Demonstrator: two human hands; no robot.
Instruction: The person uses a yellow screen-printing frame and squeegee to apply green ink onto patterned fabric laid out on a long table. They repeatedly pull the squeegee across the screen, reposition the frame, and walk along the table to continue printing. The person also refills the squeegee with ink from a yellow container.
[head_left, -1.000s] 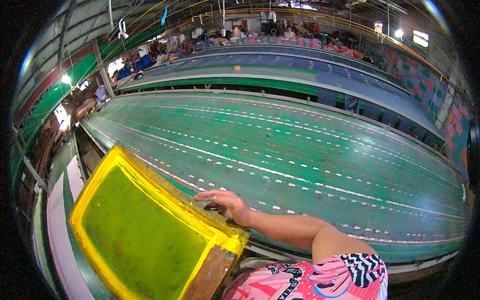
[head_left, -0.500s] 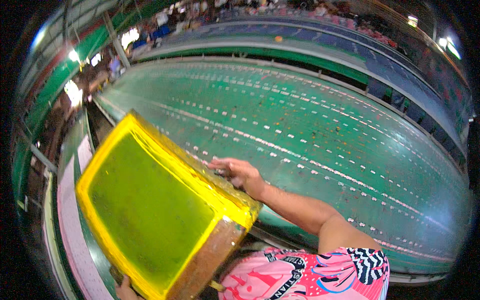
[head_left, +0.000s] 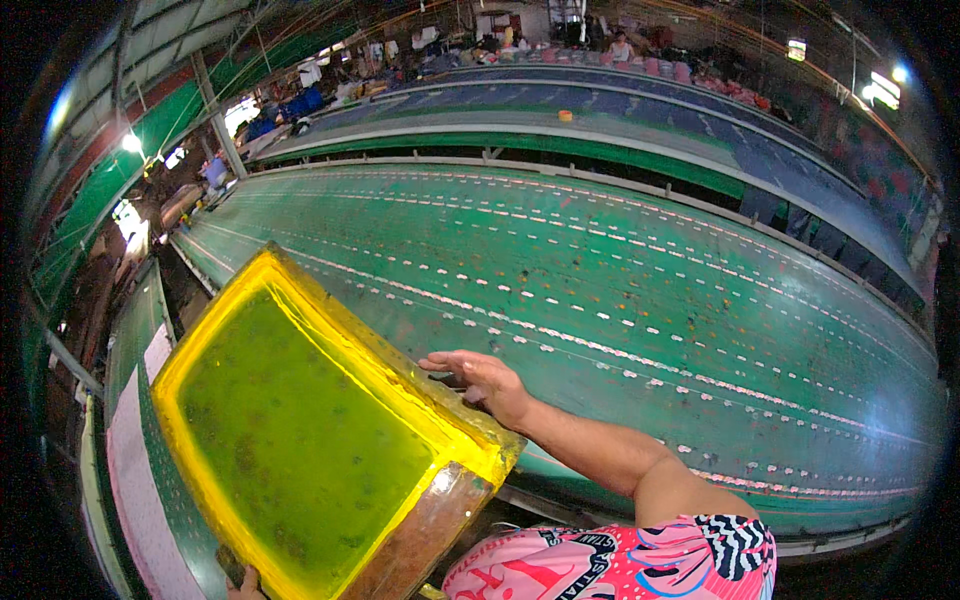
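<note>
A screen frame (head_left: pixel 300 430) with yellow borders, an olive-green panel and a brown strip at one end fills the lower left, tilted. My right hand (head_left: pixel 485 385) holds its upper right edge, fingers extended along the outer side and thumb partly hidden. At the lower left edge of the same frame, my left hand (head_left: pixel 245 585) grips it, mostly cut off by the picture's bottom. Pink patterned clothing (head_left: pixel 590 560) shows below my right arm.
A long green table (head_left: pixel 700 310) with dashed white rows spans the view. Narrower white-and-green surfaces (head_left: pixel 135 440) run along the left. Farther blue-grey tables (head_left: pixel 650 120) hold a small orange container (head_left: pixel 565 116). A person (head_left: pixel 620 50) is among piles behind them; metal posts (head_left: pixel 215 120) stand left.
The screen and my right hand have shifted rightward and slightly up in view compared with a second ago. My left hand has come into sight at the lower left edge. The view has shifted too.
</note>
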